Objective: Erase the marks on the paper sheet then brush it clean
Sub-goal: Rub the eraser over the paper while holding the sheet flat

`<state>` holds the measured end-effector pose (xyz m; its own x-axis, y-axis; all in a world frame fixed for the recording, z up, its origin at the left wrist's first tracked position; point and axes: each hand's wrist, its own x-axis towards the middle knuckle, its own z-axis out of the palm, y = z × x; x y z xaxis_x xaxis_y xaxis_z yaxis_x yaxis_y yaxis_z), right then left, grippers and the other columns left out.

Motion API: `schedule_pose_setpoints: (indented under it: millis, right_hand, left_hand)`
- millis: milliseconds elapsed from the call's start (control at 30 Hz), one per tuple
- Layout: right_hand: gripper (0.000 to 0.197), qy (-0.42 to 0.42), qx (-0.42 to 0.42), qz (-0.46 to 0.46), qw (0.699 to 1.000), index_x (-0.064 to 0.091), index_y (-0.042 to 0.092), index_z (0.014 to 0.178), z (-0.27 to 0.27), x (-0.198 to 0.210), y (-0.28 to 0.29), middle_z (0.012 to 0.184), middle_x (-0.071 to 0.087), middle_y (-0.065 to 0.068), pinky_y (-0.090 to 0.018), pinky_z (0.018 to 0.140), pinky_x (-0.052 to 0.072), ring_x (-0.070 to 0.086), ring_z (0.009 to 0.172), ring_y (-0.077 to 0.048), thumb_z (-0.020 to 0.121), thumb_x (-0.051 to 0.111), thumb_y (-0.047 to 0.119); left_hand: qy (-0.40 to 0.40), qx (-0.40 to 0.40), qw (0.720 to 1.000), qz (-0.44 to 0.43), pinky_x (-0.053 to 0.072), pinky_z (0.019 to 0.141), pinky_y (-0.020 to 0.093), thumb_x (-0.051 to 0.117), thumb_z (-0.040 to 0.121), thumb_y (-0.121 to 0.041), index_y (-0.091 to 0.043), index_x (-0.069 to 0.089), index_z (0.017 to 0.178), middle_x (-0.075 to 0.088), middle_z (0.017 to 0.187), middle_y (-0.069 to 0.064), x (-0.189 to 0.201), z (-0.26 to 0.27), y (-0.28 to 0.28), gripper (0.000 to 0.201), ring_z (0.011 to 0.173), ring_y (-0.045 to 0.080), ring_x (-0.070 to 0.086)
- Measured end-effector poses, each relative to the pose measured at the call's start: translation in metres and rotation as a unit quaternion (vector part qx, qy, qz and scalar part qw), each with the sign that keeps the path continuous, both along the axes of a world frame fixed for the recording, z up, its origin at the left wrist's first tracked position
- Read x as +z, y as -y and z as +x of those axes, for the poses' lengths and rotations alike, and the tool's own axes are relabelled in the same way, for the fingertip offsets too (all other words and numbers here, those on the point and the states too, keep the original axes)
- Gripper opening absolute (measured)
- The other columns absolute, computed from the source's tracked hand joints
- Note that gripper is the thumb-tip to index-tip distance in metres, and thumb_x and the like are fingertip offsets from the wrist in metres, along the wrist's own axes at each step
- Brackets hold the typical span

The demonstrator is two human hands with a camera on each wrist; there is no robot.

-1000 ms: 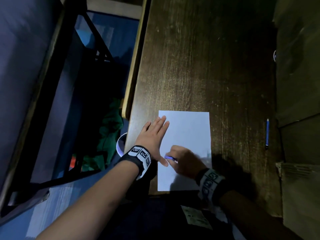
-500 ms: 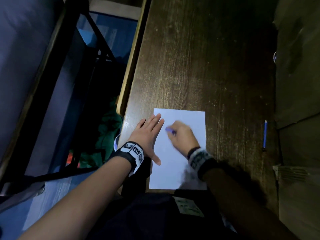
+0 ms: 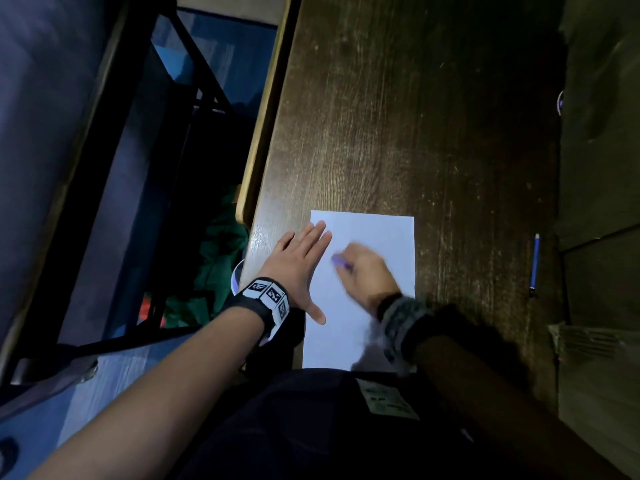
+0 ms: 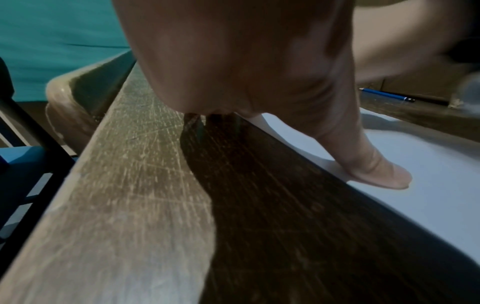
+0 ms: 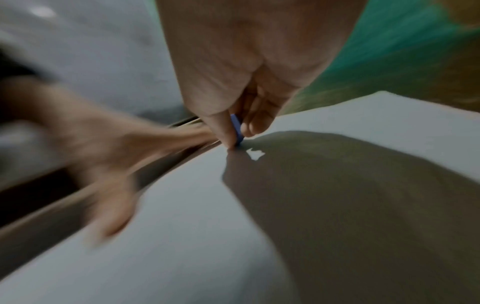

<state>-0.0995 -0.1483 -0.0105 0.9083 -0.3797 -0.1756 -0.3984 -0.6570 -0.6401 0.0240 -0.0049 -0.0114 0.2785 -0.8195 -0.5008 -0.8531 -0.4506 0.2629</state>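
A white paper sheet [image 3: 374, 237] lies on the dark wooden desk [image 3: 398, 116] near its front edge. My left hand [image 3: 301, 268] lies flat with straight fingers across the sheet's left edge, its thumb [image 4: 376, 170] pressing on the paper [image 4: 428, 174]. My right hand [image 3: 363, 271] pinches a small purple-blue eraser [image 3: 337, 260] between thumb and fingers, and the eraser [image 5: 237, 129] touches the sheet [image 5: 182, 205] near the middle. The right hand is motion-blurred. I can make out no marks on the paper.
A blue pencil [image 3: 535, 265] lies on the desk to the right of the sheet, also visible as the pencil [image 4: 384, 95] in the left wrist view. A cardboard wall [image 3: 602, 133] bounds the desk on the right. A black chair frame [image 3: 138, 168] stands off the desk's left edge.
My right hand with the eraser moved from the lower part of the sheet up toward its middle and keeps rubbing there. The left hand stays flat on the sheet's left edge.
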Motion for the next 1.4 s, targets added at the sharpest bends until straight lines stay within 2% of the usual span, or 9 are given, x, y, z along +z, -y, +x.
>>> schedule_pose_setpoints:
  millis: [100,267,467,667,833,1000,1200,1333,1400]
  right_hand:
    - [0.014,-0.033,0.211,0.053,0.975,0.063,0.008,0.074,-0.032,0.011,-0.03,0.071,0.052,-0.006,-0.042,0.064,0.047,0.051,0.067,-0.023,0.087,0.062,0.012]
    - [0.015,0.004,-0.027,-0.026,0.999,0.071,0.012,0.086,0.022,0.008,0.015,0.079,0.056,-0.002,-0.031,0.07,0.049,0.056,0.07,-0.019,0.091,0.06,0.019]
    - [0.014,-0.067,0.187,0.07,0.977,0.063,0.013,0.072,-0.02,0.018,-0.029,0.073,0.05,0.002,-0.032,0.065,0.043,0.051,0.067,-0.019,0.086,0.059,0.014]
    - [0.012,0.028,-0.04,-0.011,0.999,0.071,0.01,0.088,0.016,0.008,0.003,0.08,0.057,0.0,-0.025,0.072,0.048,0.056,0.072,-0.015,0.091,0.062,0.017]
    - [0.015,-0.065,0.197,0.055,0.977,0.068,0.012,0.08,-0.017,0.017,-0.024,0.077,0.053,0.002,-0.04,0.07,0.049,0.053,0.071,-0.019,0.089,0.058,0.019]
    - [0.012,0.018,-0.045,-0.022,0.999,0.071,0.011,0.09,0.021,0.01,0.013,0.082,0.057,0.001,-0.025,0.072,0.048,0.056,0.073,-0.015,0.091,0.061,0.017]
    - [0.01,-0.06,0.205,0.061,0.975,0.067,0.012,0.08,-0.016,0.014,-0.023,0.078,0.053,0.001,-0.036,0.069,0.048,0.055,0.072,-0.021,0.087,0.06,0.014]
    - [0.013,-0.001,-0.082,-0.009,0.997,0.073,0.012,0.095,0.019,0.0,0.019,0.089,0.061,0.001,-0.031,0.077,0.053,0.061,0.078,-0.017,0.09,0.062,0.017]
    - [0.011,0.021,-0.106,-0.009,0.994,0.07,0.012,0.092,0.014,-0.005,0.01,0.086,0.057,0.002,-0.034,0.075,0.053,0.058,0.075,-0.016,0.09,0.061,0.018]
  left_hand:
    - [-0.001,0.001,1.0,0.001,-0.009,0.126,0.045,0.076,0.042,-0.09,-0.017,-0.013,0.163,-0.024,0.169,0.001,0.0,-0.001,0.0,0.167,0.155,0.018,-0.023]
    - [0.01,-0.003,1.0,0.01,-0.008,0.126,0.045,0.074,0.041,-0.092,-0.017,-0.013,0.163,-0.024,0.169,0.001,0.001,-0.002,0.001,0.167,0.154,0.018,-0.023]
    - [0.01,-0.002,1.0,0.012,-0.008,0.126,0.045,0.075,0.042,-0.09,-0.016,-0.013,0.162,-0.024,0.169,0.002,0.003,-0.002,0.002,0.167,0.155,0.018,-0.023]
    - [0.012,-0.004,1.0,0.018,-0.008,0.126,0.046,0.074,0.041,-0.092,-0.016,-0.014,0.162,-0.025,0.168,0.001,0.005,-0.003,0.003,0.168,0.154,0.018,-0.023]
    - [0.009,-0.002,1.0,0.016,-0.009,0.126,0.045,0.075,0.041,-0.091,-0.016,-0.014,0.162,-0.025,0.168,0.001,0.003,-0.002,0.002,0.168,0.154,0.018,-0.024]
    - [0.009,-0.002,1.0,0.02,-0.008,0.126,0.046,0.073,0.04,-0.093,-0.018,-0.015,0.162,-0.026,0.168,0.0,0.004,-0.001,0.003,0.168,0.154,0.018,-0.024]
    - [0.007,0.0,1.0,0.012,-0.008,0.126,0.046,0.076,0.04,-0.09,-0.016,-0.013,0.163,-0.023,0.169,0.002,0.002,-0.002,0.002,0.168,0.155,0.018,-0.023]
    - [0.003,-0.002,1.0,0.017,-0.008,0.126,0.046,0.074,0.04,-0.092,-0.018,-0.014,0.162,-0.026,0.168,0.0,0.003,-0.002,0.001,0.168,0.154,0.017,-0.024]
    - [0.004,-0.001,1.0,0.013,-0.008,0.126,0.046,0.074,0.04,-0.092,-0.018,-0.014,0.162,-0.025,0.168,0.0,0.004,-0.001,0.002,0.168,0.154,0.017,-0.023]
